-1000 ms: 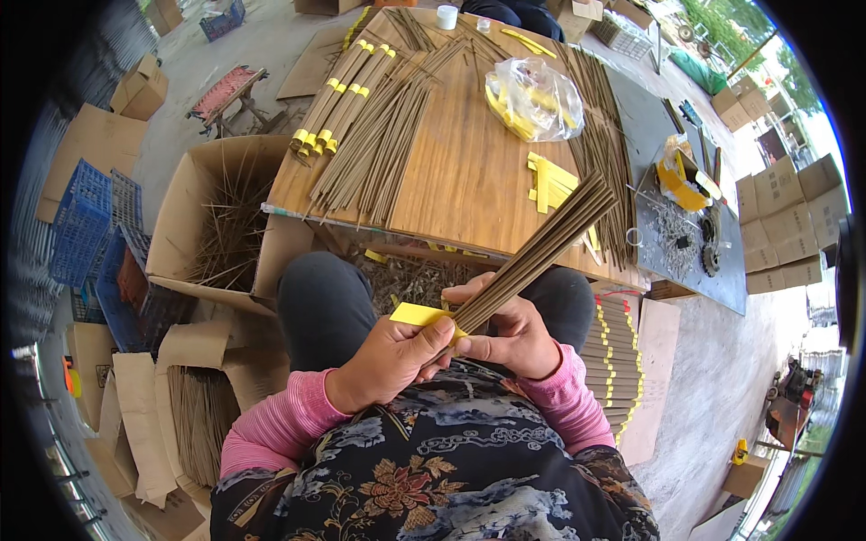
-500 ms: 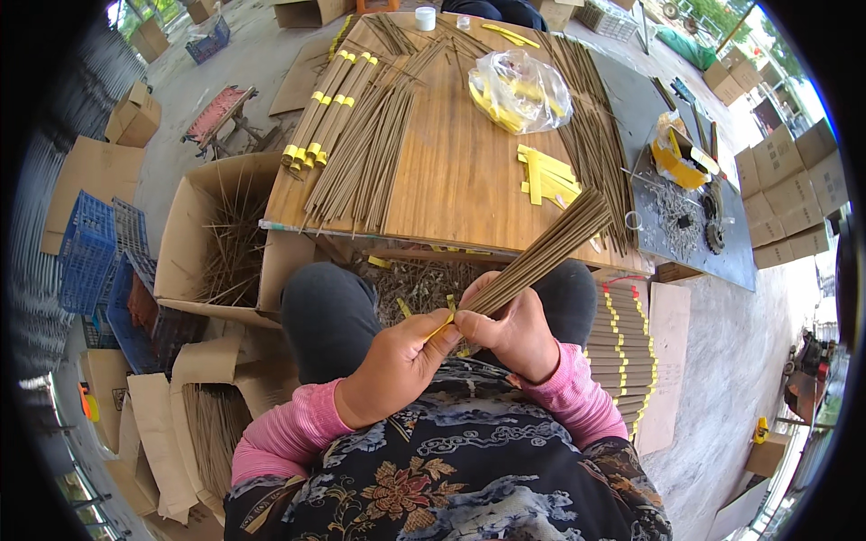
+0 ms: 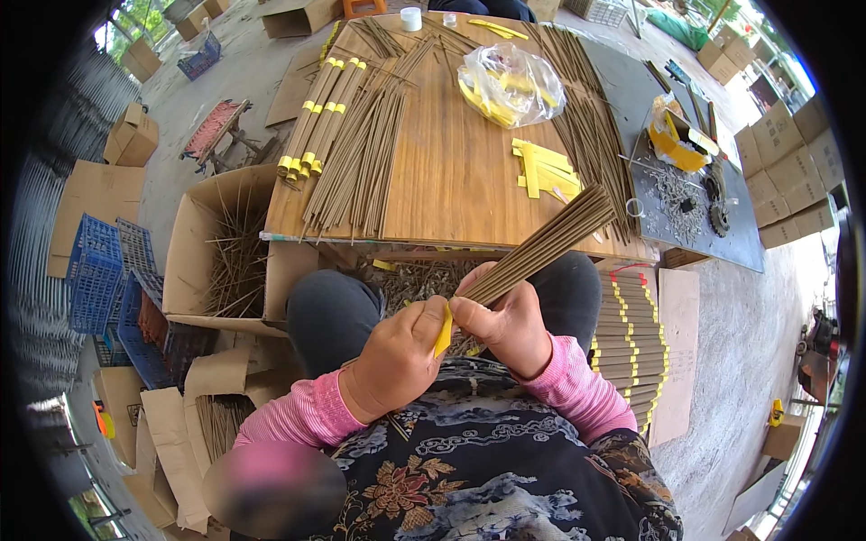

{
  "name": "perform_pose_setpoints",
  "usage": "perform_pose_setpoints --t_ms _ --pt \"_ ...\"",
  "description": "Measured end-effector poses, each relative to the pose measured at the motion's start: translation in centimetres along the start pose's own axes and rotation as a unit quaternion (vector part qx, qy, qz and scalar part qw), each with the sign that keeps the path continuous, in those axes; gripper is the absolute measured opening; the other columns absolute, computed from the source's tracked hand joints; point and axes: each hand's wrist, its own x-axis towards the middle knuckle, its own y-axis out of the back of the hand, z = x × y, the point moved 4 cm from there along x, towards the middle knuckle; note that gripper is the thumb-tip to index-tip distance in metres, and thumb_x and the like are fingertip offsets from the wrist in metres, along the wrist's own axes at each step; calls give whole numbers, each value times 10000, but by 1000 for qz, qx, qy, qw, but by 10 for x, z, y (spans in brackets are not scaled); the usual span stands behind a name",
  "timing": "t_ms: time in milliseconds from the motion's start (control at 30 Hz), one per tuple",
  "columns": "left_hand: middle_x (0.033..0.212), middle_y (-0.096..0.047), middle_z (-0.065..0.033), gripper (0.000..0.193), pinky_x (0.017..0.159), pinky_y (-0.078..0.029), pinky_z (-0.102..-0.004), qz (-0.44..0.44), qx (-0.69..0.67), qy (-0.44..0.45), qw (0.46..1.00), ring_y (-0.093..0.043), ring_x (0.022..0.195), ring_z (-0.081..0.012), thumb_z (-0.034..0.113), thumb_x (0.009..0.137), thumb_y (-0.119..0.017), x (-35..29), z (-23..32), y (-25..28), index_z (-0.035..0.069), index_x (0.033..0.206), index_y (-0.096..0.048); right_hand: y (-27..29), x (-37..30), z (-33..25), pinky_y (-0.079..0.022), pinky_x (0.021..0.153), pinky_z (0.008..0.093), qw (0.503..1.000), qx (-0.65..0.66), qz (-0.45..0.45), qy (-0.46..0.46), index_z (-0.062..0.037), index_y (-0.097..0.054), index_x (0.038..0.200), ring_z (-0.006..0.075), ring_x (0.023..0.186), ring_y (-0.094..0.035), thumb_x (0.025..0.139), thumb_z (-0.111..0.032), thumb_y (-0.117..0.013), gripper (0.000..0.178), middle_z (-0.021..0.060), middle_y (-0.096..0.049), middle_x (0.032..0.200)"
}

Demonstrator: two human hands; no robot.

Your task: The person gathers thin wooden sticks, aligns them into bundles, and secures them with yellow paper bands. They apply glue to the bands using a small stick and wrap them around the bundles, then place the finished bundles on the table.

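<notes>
A bundle of thin brown incense sticks [image 3: 550, 245] slants up and to the right above my lap, its far end over the table's front edge. My right hand [image 3: 507, 329] is closed round its lower end, thumb on top. At that near end is a yellow paper strip [image 3: 444, 334], pinched by my left hand [image 3: 397, 352], whose fingers are curled in. Part of the strip lies against the sticks; how far round it goes is hidden by my fingers. More yellow strips [image 3: 546, 171] lie in a small pile on the wooden table [image 3: 442, 171], beyond the bundle.
Finished bundles with yellow bands [image 3: 311, 117] and loose sticks [image 3: 361, 162] lie on the table's left. A plastic bag of yellow strips [image 3: 511, 86] sits farther back. A cardboard box of sticks [image 3: 185, 261] stands left; banded bundles [image 3: 631, 334] lie low at right.
My left hand has turned over the near end, its knuckles now higher, and the yellow strip hangs down beside it. The right hand still holds the bundle, and the view has shifted slightly.
</notes>
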Motion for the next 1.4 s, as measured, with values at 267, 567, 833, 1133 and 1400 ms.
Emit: perform_pose_setpoints --t_ms 267,567,833,1133,1400 --pt "854 -554 -203 352 591 -498 -350 16 58 -82 995 -579 693 -317 -2 771 -576 6 6 1 -138 1072 -454 1 -3 0 -387 458 192 1000 15 25 12 13 -524 754 62 513 -480 722 -146 -626 191 13 -532 597" --pt "845 -529 -189 464 617 -497 -304 -8 137 -81 987 -563 709 -267 -36 707 -544 3 4 -11 -192 1120 -404 3 0 6 -352 404 204 998 57 20 -25 15 -524 740 76 449 -458 749 -128 -605 164 23 -510 560" --pt "853 -514 -198 483 631 -490 -327 -45 204 -67 976 -549 715 -299 -45 700 -541 4 -9 -16 -176 1137 -383 8 13 7 -381 447 222 992 60 -104 -26 35 -547 755 86 503 -480 771 -300 -659 354 39 -528 580" --pt "821 -517 -199 450 602 -494 -330 -30 169 -54 984 -552 694 -295 -24 725 -553 9 -4 -10 -180 1114 -392 14 16 8 -460 652 241 990 -3 -140 12 20 -513 979 91 741 -537 683 -60 -727 374 38 -574 810" --pt "859 -538 -224 460 615 -483 -363 -25 43 15 999 -566 722 -355 -22 729 -589 10 -5 -6 -121 1138 -404 15 19 0 -485 593 277 983 -15 -175 53 41 -562 929 124 692 -588 710 -37 -675 259 100 -625 759"
